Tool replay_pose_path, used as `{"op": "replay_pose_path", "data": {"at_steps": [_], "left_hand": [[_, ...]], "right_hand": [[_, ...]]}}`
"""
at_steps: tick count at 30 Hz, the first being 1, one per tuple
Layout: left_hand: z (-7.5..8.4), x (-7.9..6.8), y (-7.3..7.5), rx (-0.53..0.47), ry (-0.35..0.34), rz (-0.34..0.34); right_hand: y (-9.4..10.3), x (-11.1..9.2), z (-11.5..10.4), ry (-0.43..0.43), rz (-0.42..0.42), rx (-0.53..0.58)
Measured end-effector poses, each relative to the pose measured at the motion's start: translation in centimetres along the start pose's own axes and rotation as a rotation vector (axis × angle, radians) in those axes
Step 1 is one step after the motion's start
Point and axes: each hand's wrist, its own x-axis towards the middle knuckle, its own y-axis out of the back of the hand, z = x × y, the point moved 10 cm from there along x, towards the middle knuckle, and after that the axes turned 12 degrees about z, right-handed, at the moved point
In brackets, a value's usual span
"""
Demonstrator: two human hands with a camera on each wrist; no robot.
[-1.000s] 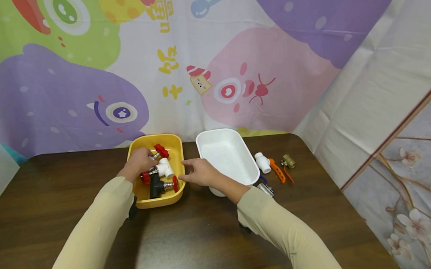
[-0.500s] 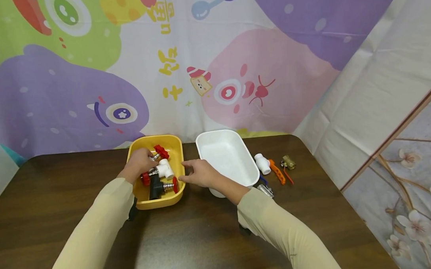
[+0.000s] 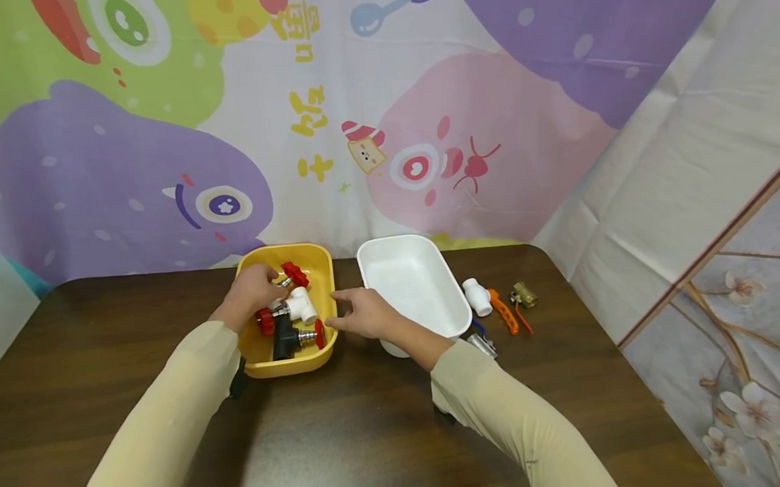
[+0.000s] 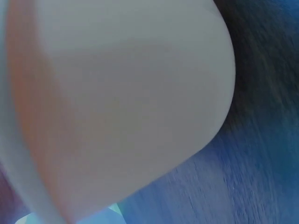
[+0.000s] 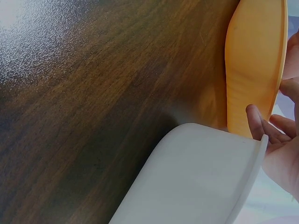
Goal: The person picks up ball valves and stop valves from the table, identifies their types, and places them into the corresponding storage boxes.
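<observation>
My left hand (image 3: 251, 289) reaches into the yellow bin (image 3: 328, 284) in the head view. Its fingers curl around the stem end of a valve with a red handwheel (image 3: 295, 274); the hand hides that valve's body. Just below those fingers lies a white tee-shaped valve (image 3: 302, 305), with a red handwheel (image 3: 265, 321) on its stem. A black valve (image 3: 285, 338) with a red wheel lies nearest the front. My right hand (image 3: 364, 313) touches the bin's right rim with loosely bent fingers. In the right wrist view, its fingers (image 5: 254, 122) are at the yellow wall.
A white bin (image 3: 414, 280) stands right of the yellow one, under my right forearm. Beyond it lie a white ball valve (image 3: 477, 297) with an orange handle (image 3: 504, 312), a brass valve (image 3: 524, 294) with a red lever, and a silver valve (image 3: 482, 343) with a blue lever.
Both hands keep nearly the same place at the yellow bin. The head view has shifted slightly, and the valves lie as before.
</observation>
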Motion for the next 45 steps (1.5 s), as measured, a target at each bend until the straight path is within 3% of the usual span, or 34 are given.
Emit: {"op": "replay_pose_path", "data": {"at_steps": [11, 24, 36, 45], "left_hand": [[2.1, -0.9, 1.1, 0.045, -0.136, 0.072], [3.6, -2.1, 1.9, -0.082, -0.152, 0.101], [5.2, -3.2, 1.3, -0.129, -0.222, 0.140], [6.8, -4.6, 0.9, -0.214, -0.253, 0.146]], "right_hand": [[0.3, -0.2, -0.3, 0.026, 0.012, -0.009], [0.8, -0.3, -1.1, 0.090, 0.013, -0.034], [3.6, -0.4, -1.5, 0.183, 0.122, -0.015], [6.2, -0.8, -0.9, 0.165, 0.201, 0.007]]}}
